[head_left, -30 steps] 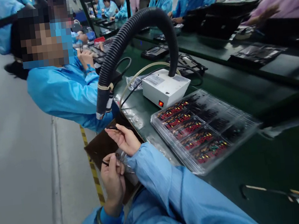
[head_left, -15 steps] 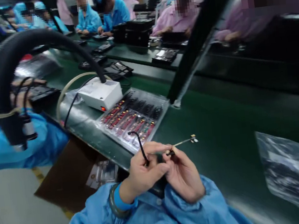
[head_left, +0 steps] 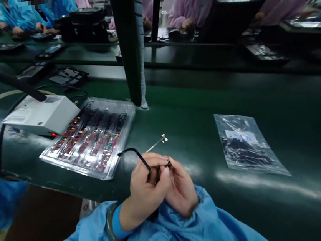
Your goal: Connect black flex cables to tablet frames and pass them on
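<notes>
Both hands meet fingertip to fingertip above the green bench. My left hand [head_left: 147,185], with a blue strap and a bangle at its wrist, is closed around a black cable [head_left: 135,151] whose free end curves up and left. My right hand [head_left: 181,187] pinches a small dark part [head_left: 168,164] against the left fingertips; its exact kind is too small to tell. Behind the fingers a thin flex strip [head_left: 155,145] with a small connector at its end sticks out; where it is held is hidden.
A clear plastic tray [head_left: 108,174] of red circuit boards and black cables lies to the left, beside a white box [head_left: 46,114] with a lit red switch and a black hose. A post [head_left: 132,62] stands behind. On the right lies a clear bag [head_left: 241,146] of black pieces. Co-workers sit opposite.
The view has swung to the right, so the tray and box appear further left. Both hands stay together on the small part; the flex strip's end appears closer to the hands.
</notes>
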`<state>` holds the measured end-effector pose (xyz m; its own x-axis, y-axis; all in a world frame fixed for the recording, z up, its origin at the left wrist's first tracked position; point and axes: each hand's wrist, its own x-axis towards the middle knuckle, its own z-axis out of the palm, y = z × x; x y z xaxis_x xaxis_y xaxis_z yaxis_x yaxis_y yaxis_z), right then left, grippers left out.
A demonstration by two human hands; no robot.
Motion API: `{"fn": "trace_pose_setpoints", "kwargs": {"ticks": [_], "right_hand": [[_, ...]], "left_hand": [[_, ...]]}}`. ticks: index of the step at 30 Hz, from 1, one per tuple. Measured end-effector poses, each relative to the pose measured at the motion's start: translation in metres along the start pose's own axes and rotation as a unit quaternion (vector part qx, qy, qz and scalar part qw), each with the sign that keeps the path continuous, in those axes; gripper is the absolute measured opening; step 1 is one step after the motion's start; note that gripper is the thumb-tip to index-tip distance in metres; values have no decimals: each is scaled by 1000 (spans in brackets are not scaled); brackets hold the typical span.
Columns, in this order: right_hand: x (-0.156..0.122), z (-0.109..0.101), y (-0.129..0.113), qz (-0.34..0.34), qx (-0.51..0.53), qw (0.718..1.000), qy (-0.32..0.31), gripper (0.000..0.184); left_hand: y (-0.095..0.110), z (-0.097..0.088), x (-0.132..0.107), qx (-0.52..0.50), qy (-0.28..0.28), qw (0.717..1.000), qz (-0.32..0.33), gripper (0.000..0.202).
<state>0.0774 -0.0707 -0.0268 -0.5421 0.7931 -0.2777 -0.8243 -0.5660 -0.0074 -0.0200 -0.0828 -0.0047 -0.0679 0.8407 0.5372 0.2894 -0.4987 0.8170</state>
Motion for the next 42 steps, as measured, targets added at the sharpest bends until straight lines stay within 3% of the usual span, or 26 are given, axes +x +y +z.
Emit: {"fn": "trace_pose_setpoints", "kwargs": {"ticks": [17, 42], "right_hand": [[0, -2, -3, 21, 58, 998, 18, 16], [1, 1, -2, 1, 28, 998, 58, 20]], "left_hand": [[-6, 7, 1, -8, 15, 999, 37, 22], [-7, 7, 0, -10, 10, 999, 34, 22]]}}
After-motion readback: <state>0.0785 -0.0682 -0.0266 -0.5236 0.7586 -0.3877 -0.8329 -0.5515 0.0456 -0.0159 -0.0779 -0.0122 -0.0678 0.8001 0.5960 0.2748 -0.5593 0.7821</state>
